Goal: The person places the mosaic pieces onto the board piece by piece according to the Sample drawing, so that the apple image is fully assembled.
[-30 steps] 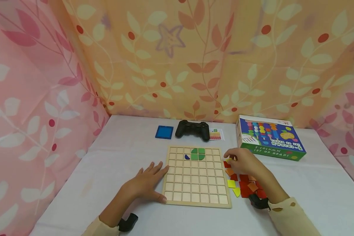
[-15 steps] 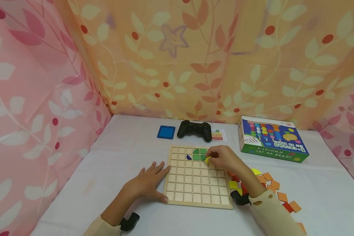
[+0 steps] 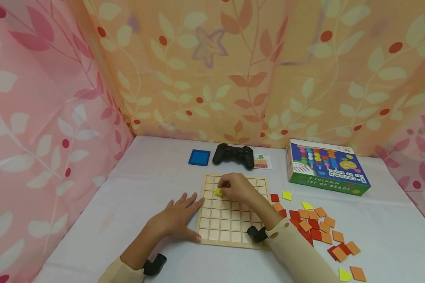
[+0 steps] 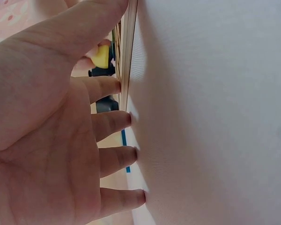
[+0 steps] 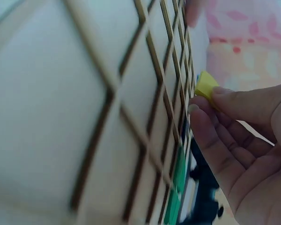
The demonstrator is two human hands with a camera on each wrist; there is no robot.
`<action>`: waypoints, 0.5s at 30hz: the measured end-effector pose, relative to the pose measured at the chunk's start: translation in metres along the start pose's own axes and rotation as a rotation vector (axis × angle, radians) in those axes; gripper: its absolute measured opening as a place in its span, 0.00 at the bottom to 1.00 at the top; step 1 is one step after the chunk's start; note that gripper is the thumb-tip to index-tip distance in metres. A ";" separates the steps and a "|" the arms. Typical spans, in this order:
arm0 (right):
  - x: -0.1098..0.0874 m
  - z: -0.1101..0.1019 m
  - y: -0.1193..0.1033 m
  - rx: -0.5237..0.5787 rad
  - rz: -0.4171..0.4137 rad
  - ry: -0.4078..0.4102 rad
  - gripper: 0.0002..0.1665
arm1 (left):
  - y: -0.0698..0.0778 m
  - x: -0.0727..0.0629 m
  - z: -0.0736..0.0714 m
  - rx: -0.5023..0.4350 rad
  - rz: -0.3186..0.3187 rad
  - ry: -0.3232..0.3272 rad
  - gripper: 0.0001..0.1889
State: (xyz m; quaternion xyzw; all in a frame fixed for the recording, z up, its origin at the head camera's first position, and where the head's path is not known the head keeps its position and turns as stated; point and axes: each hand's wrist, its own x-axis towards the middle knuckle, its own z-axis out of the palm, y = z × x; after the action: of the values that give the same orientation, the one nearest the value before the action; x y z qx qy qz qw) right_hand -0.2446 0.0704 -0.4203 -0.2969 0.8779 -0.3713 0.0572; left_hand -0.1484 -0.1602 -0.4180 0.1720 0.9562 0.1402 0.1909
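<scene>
A wooden grid board (image 3: pixel 215 224) lies on the table in front of me. My right hand (image 3: pixel 238 188) is over its upper left cells, pinching a yellow tile (image 5: pixel 205 84) between thumb and fingers; one edge of the tile is rounded. Green tiles (image 5: pixel 176 187) sit in cells of the board in the right wrist view, but in the head view the right hand covers them. My left hand (image 3: pixel 177 218) rests beside the board with fingers spread, thumb and fingertips at its left edge. The left wrist view shows those fingers (image 4: pixel 110 126) straight.
Right of the board lie scattered red tiles (image 3: pixel 316 234), orange tiles (image 3: pixel 338 236) and a few yellow tiles (image 3: pixel 287 195). Behind the board are a blue square (image 3: pixel 199 157), a black game controller (image 3: pixel 233 155) and a pattern card (image 3: pixel 263 161). A bead-set box (image 3: pixel 327 167) stands at the back right.
My right hand has moved left from the loose tiles, carrying a yellow tile across to the board's upper left. My left hand has stayed at the board's edge.
</scene>
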 end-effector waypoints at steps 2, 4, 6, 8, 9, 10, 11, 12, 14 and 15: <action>0.005 0.007 -0.004 -0.012 -0.011 0.003 0.03 | 0.000 0.000 0.000 0.001 -0.002 -0.002 0.60; 0.009 0.014 -0.008 -0.046 -0.036 0.002 0.03 | 0.000 0.001 0.000 0.003 -0.004 -0.002 0.60; 0.013 0.020 -0.012 -0.093 -0.057 0.003 0.04 | 0.000 0.001 0.001 0.005 -0.006 -0.003 0.60; 0.016 0.025 -0.016 -0.143 -0.075 0.001 0.04 | -0.001 0.002 0.001 0.006 -0.008 -0.005 0.60; 0.017 0.026 -0.018 -0.159 -0.081 0.000 0.05 | -0.001 0.002 0.001 0.008 -0.008 -0.005 0.60; 0.017 0.028 -0.020 -0.172 -0.080 -0.003 0.06 | -0.002 0.002 0.001 0.009 -0.008 -0.005 0.60; 0.018 0.029 -0.022 -0.187 -0.080 -0.006 0.06 | -0.002 0.002 0.001 0.008 -0.007 -0.006 0.60; 0.018 0.030 -0.024 -0.196 -0.077 -0.008 0.06 | -0.002 0.002 0.001 0.010 -0.005 -0.007 0.60; 0.017 0.032 -0.026 -0.212 -0.065 -0.011 0.07 | -0.002 0.002 0.001 0.010 -0.001 -0.005 0.60; 0.017 0.033 -0.027 -0.223 -0.062 -0.010 0.06 | -0.002 0.002 0.001 0.011 0.001 -0.005 0.60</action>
State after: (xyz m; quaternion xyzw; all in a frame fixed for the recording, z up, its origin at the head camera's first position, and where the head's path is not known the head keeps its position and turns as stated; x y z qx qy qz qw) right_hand -0.2350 0.0261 -0.4235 -0.3302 0.9039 -0.2715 0.0166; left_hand -0.1508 -0.1612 -0.4201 0.1741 0.9563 0.1346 0.1924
